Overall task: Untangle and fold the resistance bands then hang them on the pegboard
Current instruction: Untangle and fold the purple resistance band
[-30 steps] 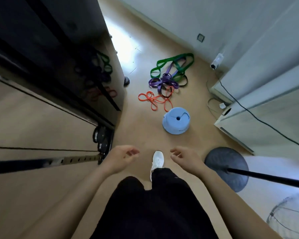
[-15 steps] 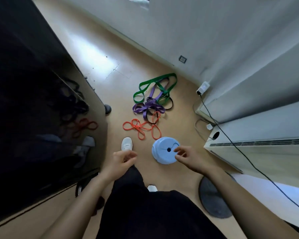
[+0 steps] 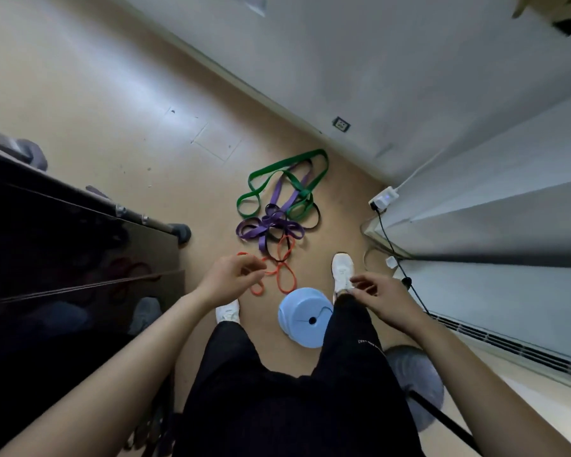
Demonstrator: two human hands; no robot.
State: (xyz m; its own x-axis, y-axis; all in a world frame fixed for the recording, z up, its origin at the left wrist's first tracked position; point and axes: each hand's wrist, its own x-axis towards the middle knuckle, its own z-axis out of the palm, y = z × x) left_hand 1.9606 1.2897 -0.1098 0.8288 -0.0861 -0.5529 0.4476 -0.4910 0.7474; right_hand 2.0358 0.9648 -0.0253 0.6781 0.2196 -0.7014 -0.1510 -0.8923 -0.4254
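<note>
Head view: your left hand (image 3: 233, 277) and right hand (image 3: 381, 293) hang half-curled, empty; yanking could tighten the tangled resistance bands (image 3: 277, 222).

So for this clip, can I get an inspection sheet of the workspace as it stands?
Surface: tan floor, a few small marks.
Job's things: green band, purple band, black band and orange band tangled in one heap on the floor; pegboard not in view.
Clutter: light blue round object near the heap; grey round base.
Hands: left hand and right hand loosely curled, holding nothing.
Cables: black cable runs from a white adapter.
Surroundings: dark cabinet at left, wall with socket.
</note>
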